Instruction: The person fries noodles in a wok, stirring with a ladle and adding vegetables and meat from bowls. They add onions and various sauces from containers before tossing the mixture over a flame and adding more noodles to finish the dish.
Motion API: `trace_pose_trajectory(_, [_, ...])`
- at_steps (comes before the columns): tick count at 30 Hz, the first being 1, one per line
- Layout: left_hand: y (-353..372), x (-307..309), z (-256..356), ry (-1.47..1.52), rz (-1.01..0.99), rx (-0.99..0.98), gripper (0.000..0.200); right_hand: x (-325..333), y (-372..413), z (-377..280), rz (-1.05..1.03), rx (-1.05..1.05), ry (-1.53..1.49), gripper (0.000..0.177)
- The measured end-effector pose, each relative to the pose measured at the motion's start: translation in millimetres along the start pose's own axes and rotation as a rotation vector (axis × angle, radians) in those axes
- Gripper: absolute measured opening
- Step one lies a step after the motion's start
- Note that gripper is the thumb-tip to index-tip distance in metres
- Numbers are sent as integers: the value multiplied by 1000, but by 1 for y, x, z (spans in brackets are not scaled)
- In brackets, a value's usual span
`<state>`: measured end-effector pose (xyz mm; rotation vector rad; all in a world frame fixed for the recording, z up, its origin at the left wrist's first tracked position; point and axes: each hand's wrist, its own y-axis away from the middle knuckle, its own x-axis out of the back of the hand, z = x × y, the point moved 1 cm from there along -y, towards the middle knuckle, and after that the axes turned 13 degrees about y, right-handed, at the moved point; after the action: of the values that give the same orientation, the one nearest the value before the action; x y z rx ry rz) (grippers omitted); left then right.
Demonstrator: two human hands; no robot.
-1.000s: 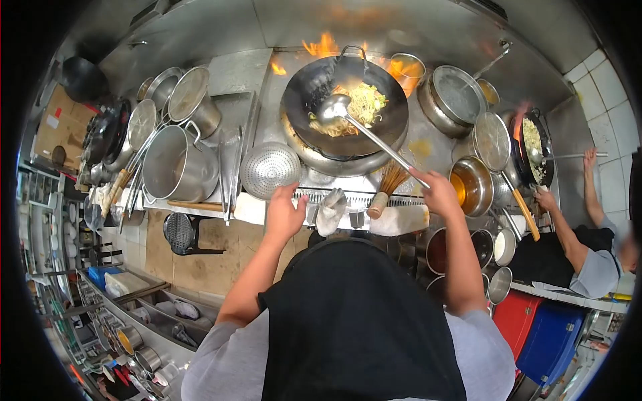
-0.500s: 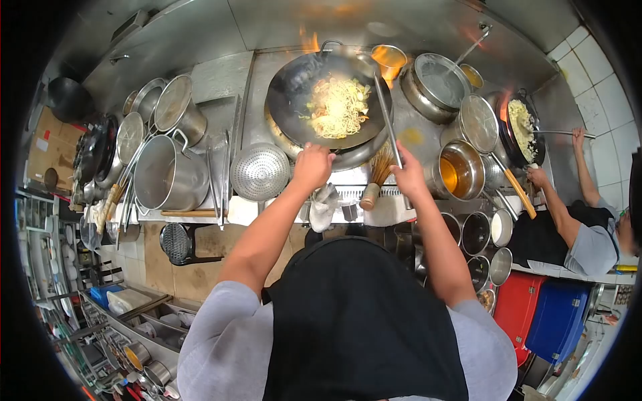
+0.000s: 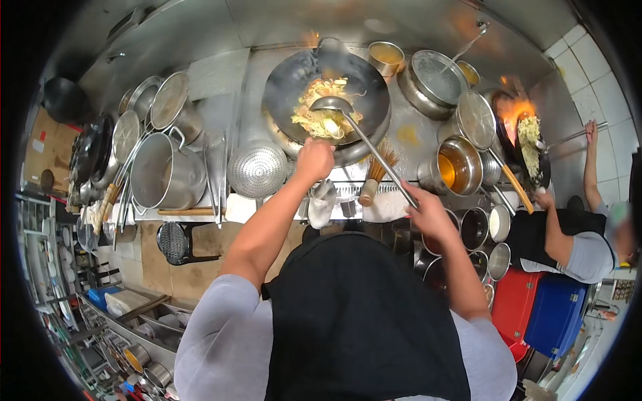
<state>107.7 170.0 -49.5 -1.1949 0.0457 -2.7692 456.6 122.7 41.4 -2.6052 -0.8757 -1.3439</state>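
Note:
A dark wok (image 3: 281, 100) sits on the burner in front of me, with noodles (image 3: 311, 123) and bits of vegetable in it. My left hand (image 3: 315, 160) is closed at the wok's near edge, and its grip hides that part of the wok. In my right hand (image 3: 426, 212) is the long handle of a metal ladle (image 3: 374, 150). The ladle's bowl lies over the noodles, slanting up and left from my hand. Below the wok are a bamboo brush (image 3: 370, 190) and a pale crumpled cloth (image 3: 322, 204).
Left of the wok lie a perforated strainer (image 3: 259, 170) and a large steel pot (image 3: 157, 177). To the right stand a pot of amber liquid (image 3: 468, 160) and a lidded pot (image 3: 435, 80). A co-worker (image 3: 568, 234) tosses food in another wok (image 3: 543, 164) beside flames.
The ladle's bowl has swung from the wok's right rim to over the noodles, and my right hand has moved down and right. Flames now rise at the co-worker's wok, which has tilted.

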Motion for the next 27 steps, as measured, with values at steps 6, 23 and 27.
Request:
trace_pose_trajectory(6, [-3,-5,-10,-22,-14,-67,30,-38,-21,-35,47,-80,195,74])
trace_pose_trajectory(23, [-5,-5,-13,43,-52,-44,32,58,72,-24,-81,-94,49,80])
trace_pose_trajectory(27, [5,-8,-5,89,55,-119,31,-15,14,9,16,-29,-144,79])
